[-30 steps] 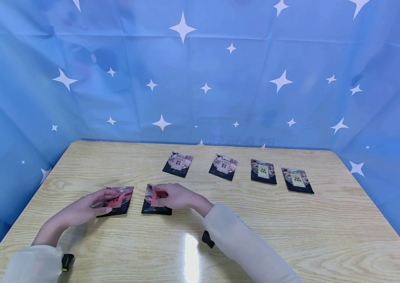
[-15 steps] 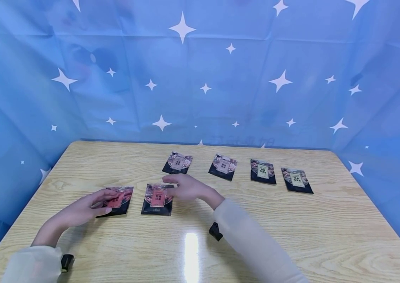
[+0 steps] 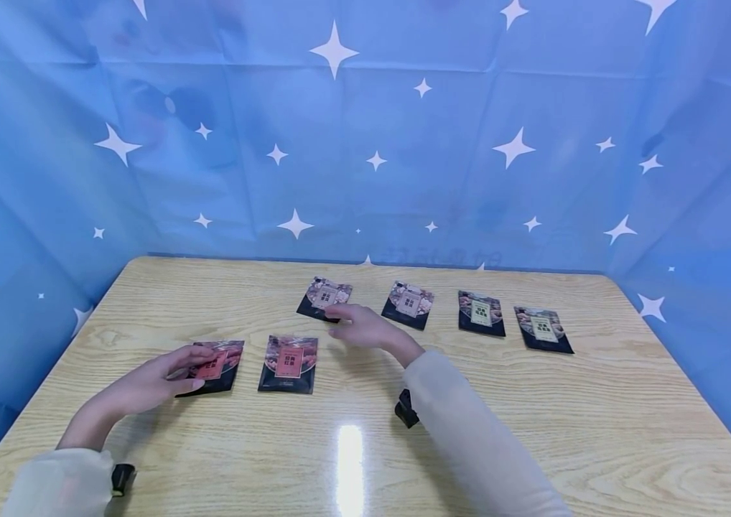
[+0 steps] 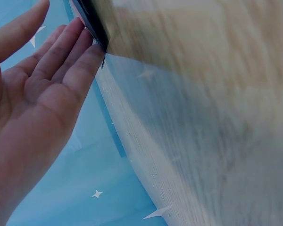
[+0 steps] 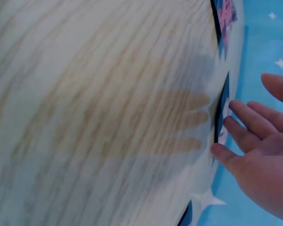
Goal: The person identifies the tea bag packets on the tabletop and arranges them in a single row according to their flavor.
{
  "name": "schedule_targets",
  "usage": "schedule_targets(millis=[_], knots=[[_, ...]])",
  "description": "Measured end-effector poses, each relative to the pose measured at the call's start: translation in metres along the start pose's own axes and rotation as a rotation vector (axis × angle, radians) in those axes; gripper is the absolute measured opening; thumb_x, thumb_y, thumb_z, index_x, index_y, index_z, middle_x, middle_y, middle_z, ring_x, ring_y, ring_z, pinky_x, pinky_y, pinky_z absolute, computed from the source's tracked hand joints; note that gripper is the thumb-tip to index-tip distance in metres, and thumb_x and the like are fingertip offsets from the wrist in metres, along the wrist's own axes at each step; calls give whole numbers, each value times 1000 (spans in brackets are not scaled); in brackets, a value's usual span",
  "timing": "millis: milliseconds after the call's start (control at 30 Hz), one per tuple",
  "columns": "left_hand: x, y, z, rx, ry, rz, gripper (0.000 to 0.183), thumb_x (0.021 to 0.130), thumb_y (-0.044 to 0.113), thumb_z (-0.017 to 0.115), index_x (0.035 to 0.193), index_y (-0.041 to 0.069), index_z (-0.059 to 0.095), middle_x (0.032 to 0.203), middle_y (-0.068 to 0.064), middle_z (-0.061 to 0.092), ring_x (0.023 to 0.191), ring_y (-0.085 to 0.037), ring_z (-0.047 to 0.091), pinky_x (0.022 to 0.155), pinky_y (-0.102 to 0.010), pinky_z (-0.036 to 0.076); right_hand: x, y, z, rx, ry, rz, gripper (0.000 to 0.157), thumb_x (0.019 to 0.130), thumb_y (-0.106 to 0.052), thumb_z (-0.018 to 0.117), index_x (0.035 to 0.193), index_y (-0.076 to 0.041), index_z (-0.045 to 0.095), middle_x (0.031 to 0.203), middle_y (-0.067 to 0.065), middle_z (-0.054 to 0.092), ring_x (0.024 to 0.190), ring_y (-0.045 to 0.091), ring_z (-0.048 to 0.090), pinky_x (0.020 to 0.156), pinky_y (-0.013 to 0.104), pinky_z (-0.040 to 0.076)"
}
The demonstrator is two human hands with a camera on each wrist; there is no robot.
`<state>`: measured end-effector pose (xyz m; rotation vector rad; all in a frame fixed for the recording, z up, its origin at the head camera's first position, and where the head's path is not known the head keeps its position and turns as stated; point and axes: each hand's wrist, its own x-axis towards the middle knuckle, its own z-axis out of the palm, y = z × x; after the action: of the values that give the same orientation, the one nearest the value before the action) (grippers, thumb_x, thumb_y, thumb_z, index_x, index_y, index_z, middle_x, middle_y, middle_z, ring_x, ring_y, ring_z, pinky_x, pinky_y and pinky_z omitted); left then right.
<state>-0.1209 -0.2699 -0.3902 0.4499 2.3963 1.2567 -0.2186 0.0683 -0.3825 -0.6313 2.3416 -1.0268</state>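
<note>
My left hand [image 3: 161, 377] rests its extended fingertips on the left red-labelled black sachet [image 3: 226, 359], covering part of it. In the left wrist view those fingers [image 4: 61, 59] are nearly straight at the sachet's dark edge [image 4: 95, 26]. A second red-labelled sachet [image 3: 288, 365] lies flat to its right. My right hand [image 3: 368, 329] is over the near right corner of a pale-purple-labelled sachet [image 3: 324, 296]. Seen from the right wrist, its fingers [image 5: 252, 120] are extended beside that sachet [image 5: 221, 113], gripping nothing; whether they touch it I cannot tell.
Another purple-labelled sachet [image 3: 408, 305] lies to the right of my right hand. Two green-labelled sachets, one nearer [image 3: 480, 314] and one farther right [image 3: 543, 329], continue the row. Behind the wooden table [image 3: 533, 431] hangs a blue star-patterned cloth [image 3: 378, 194].
My right hand has come off the second red-labelled sachet and moved right and away from me to the purple-labelled one. My left hand has stayed in place.
</note>
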Motion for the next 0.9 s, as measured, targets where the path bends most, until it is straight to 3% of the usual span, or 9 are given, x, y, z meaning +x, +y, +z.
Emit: schedule_targets(millis=[200, 433, 700, 900], knots=[[0, 0, 1, 8, -1, 1, 52, 93, 18, 55, 135, -5, 34, 134, -32, 34, 122, -49, 32, 88, -52, 39, 2, 5, 1, 6, -19, 5, 50, 95, -13, 49, 141, -5, 33, 141, 8, 37, 128, 25, 35, 102, 39, 29], [0, -1, 0, -7, -11, -1, 55, 92, 20, 55, 136, -6, 32, 134, -33, 34, 122, -49, 31, 87, -51, 41, -1, 10, -3, -64, -48, -20, 48, 95, -15, 49, 140, -2, 35, 140, 11, 39, 128, 25, 36, 103, 37, 29], [-1, -1, -2, 7, -9, -1, 54, 93, 19, 54, 135, -6, 33, 134, -33, 33, 122, -50, 31, 87, -54, 39, -21, 17, -14, -80, -99, -19, 44, 96, -18, 47, 138, -5, 40, 139, 9, 40, 127, 25, 37, 102, 39, 29], [0, 0, -1, 7, -7, 0, 54, 93, 20, 55, 135, -6, 33, 134, -33, 33, 122, -50, 30, 88, -54, 38, -39, 28, -20, -101, -131, -73, 43, 97, -17, 45, 137, -3, 40, 139, 11, 40, 128, 28, 35, 102, 43, 29]])
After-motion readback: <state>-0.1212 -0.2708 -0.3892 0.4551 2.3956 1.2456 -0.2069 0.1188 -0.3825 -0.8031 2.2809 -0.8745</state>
